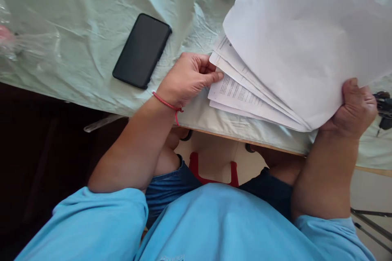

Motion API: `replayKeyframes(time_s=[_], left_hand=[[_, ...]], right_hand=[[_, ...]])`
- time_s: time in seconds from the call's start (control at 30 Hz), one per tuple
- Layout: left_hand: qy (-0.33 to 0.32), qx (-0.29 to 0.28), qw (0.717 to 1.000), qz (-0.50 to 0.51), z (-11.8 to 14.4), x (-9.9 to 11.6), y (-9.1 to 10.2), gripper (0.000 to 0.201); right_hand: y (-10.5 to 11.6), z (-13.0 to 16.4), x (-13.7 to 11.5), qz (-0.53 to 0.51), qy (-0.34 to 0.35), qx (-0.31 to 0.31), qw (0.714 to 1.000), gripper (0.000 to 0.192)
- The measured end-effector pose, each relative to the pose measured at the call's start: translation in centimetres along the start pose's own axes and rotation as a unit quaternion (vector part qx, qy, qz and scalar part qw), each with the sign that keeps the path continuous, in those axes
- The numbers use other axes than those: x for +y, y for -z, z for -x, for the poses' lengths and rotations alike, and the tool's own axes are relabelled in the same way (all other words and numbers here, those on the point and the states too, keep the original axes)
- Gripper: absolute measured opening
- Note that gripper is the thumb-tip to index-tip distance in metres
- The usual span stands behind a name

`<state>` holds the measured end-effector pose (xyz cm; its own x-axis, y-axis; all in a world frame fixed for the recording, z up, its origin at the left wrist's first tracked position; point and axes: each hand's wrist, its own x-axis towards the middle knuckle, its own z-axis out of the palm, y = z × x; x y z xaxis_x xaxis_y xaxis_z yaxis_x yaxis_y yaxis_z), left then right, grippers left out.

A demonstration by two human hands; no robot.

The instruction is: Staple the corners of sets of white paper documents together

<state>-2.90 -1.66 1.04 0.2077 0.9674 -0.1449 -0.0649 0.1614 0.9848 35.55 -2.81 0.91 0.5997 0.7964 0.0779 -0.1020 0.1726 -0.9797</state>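
- I see the left hand [186, 78] at the left edge of a fanned stack of papers [294, 49], fingers curled, thumb & forefinger pinching the corner of one printed sheet approx. mid-stack.
- Red string bracelet [167, 104] sits on the left wrist.
- Right hand [355, 110] is closed on the lower right corner of the same papers, thumb on top, clamping the sheets together where the fan converges.
- Papers: several white sheets spread out like a fan from the right hand twd. the left; the top sheet is blank on the side I see & lifted up, covering most of the upper right of the view. Lower sheets show printed text lines, too small for me to read.
- The lowest sheets rest on the surface [76, 49], which is covered w/ a pale green wrinkled cloth; the stack lies near its front edge.
- Black phone [142, 50] lies face up, screen dark, on the cloth, left of the left hand, near but not touching it.
- Clear plastic item [27, 38] at far left on the cloth, blurred; can't tell what it is.
- Dark object [384, 108] just right of the right hand at the frame edge, partly cut off; can't ID it.
- Below the surface edge: the person's blue shirt & dark blue shorts.
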Motion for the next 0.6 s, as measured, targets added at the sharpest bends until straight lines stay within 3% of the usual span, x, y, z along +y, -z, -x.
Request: replayKeyframes(time_s=[0.23,0.4,0.6], left_hand=[[-0.031,0.049,0.997,-0.057,-0.28,0.15,-0.38,0.029],[-0.063,0.067,0.99,-0.107,-0.31,0.61,-0.53,0.028],[-0.081,0.089,0.988,-0.096,-0.82,-0.18,-0.45,0.026]], right_hand=[[0.57,-0.27,0.55,0.018,0.031,-0.093,0.995,0.024],[0.13,0.04,0.44,0.017,0.014,-0.083,0.996,0.028],[-0.24,0.49,0.16,0.028,0.026,-0.083,0.996,0.049]])
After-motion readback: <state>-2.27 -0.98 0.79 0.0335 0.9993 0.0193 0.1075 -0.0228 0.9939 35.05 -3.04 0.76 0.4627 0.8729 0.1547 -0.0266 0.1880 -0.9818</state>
